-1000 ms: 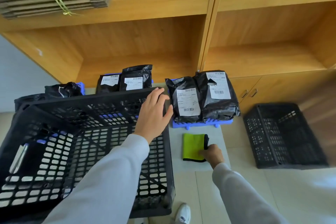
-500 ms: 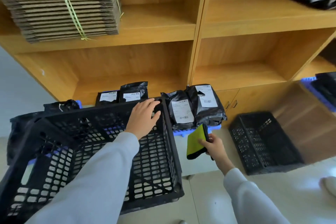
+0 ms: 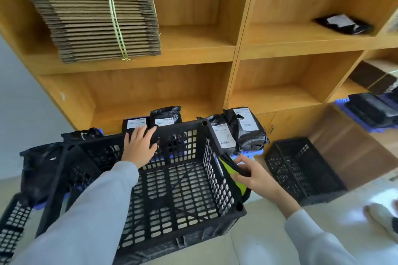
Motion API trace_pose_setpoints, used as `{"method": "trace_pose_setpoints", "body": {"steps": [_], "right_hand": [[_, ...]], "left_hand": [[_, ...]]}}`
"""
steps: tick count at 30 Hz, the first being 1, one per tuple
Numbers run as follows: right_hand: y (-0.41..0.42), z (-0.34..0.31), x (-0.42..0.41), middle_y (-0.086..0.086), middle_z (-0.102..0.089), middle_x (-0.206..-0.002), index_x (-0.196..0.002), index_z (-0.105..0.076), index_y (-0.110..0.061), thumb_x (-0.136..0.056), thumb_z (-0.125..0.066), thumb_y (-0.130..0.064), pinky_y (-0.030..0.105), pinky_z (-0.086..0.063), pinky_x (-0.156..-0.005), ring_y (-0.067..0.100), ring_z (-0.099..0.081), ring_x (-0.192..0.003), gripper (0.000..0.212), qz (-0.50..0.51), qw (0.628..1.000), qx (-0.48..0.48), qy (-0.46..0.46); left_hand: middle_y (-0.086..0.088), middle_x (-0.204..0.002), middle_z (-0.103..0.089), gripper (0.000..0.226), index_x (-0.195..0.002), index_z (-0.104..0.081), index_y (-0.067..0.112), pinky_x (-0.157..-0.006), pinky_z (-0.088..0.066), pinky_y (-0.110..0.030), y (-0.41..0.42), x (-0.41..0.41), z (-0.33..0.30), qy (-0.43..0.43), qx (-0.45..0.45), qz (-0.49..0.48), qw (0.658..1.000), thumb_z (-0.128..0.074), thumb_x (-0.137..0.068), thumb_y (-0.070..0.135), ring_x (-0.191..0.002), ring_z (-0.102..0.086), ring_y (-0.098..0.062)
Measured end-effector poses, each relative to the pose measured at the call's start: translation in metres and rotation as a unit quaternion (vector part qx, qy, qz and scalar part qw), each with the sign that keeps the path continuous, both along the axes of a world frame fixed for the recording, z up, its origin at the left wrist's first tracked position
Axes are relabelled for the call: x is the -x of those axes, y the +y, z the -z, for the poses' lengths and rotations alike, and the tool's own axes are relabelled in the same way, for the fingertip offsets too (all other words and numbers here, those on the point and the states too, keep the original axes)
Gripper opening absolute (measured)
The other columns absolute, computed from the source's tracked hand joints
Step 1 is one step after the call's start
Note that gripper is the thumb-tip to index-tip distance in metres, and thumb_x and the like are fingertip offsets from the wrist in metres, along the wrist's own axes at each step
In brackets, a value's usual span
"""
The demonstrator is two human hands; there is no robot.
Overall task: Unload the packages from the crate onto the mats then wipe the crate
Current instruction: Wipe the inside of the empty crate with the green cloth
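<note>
I am pressing my left hand point(image 3: 139, 144), fingers spread flat and holding nothing, on the far rim of the black crate point(image 3: 217, 170), which sits empty under my arm. My right hand point(image 3: 254, 175) is pinching the green cloth point(image 3: 239, 184) just outside the crate's right wall, the cloth touching it. Beyond my right fingers two labelled black packages point(image 3: 243, 133) are lying on a blue mat point(image 3: 251, 154); beyond my left fingertips two more point(image 3: 164, 117) are standing.
</note>
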State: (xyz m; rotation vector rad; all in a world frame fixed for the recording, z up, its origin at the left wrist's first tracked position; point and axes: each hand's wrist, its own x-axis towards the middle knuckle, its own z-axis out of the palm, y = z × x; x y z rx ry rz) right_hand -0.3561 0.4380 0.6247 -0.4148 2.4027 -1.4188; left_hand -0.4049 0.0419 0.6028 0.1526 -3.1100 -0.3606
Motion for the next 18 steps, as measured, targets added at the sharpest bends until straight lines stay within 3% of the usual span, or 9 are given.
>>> {"method": "trace_pose_setpoints", "body": {"steps": [4,7,9,11,18], "right_hand": [[-0.012,-0.004,-0.02,-0.008,-0.048,-0.068,-0.088,-0.069,-0.013,-0.092,-0.056,-0.065,0.033,-0.034,-0.07,0.01,-0.046,-0.069,0.054,-0.001,0.999,-0.024,-0.029],[-0.011,-0.009,-0.021,-0.001,-0.053,-0.068,-0.07,-0.068,-0.025,-0.101,-0.057,-0.041,0.033,-0.036,-0.074,0.012,-0.047,-0.071,0.037,0.051,0.997,0.01,-0.059],[-0.008,-0.004,-0.02,0.011,-0.055,-0.067,-0.074,-0.063,-0.024,-0.098,-0.066,-0.023,0.033,-0.033,-0.07,0.017,-0.045,-0.069,0.024,0.056,0.996,0.006,-0.063],[-0.005,0.0,-0.018,0.005,-0.049,-0.06,-0.081,-0.058,-0.015,-0.093,-0.071,-0.012,0.032,-0.03,-0.062,0.018,-0.038,-0.062,0.017,0.064,0.995,-0.003,-0.081],[-0.002,0.001,-0.003,-0.007,-0.05,-0.072,-0.077,-0.047,-0.014,-0.086,-0.078,-0.031,0.023,-0.037,-0.062,0.004,-0.039,-0.058,0.037,-0.004,0.988,-0.154,-0.017]], "left_hand": [[-0.001,-0.168,-0.021,0.068,-0.162,-0.014,0.036,-0.125,-0.005,-0.059,-0.014,0.007,0.0,-0.028,0.015,0.009,0.999,-0.048,-0.104,0.042,-0.157,-0.01,-0.024],[-0.002,-0.165,-0.027,0.069,-0.161,-0.017,0.041,-0.122,-0.007,-0.063,-0.012,0.013,-0.006,-0.046,0.006,0.004,0.999,-0.05,-0.101,0.05,-0.155,-0.016,-0.027],[-0.004,-0.164,-0.029,0.071,-0.16,-0.016,0.046,-0.121,-0.006,-0.066,-0.008,0.015,-0.01,-0.066,0.011,-0.001,0.998,-0.05,-0.098,0.054,-0.152,-0.019,-0.03],[-0.006,-0.163,-0.027,0.073,-0.158,-0.012,0.051,-0.12,-0.006,-0.069,-0.005,0.016,-0.013,-0.085,0.019,-0.008,0.996,-0.05,-0.097,0.057,-0.15,-0.02,-0.035],[-0.012,-0.164,-0.02,0.089,-0.153,0.011,0.059,-0.111,-0.003,-0.081,0.012,0.03,-0.023,-0.151,0.063,0.002,0.986,-0.054,-0.093,0.055,-0.148,-0.017,-0.044]]}}
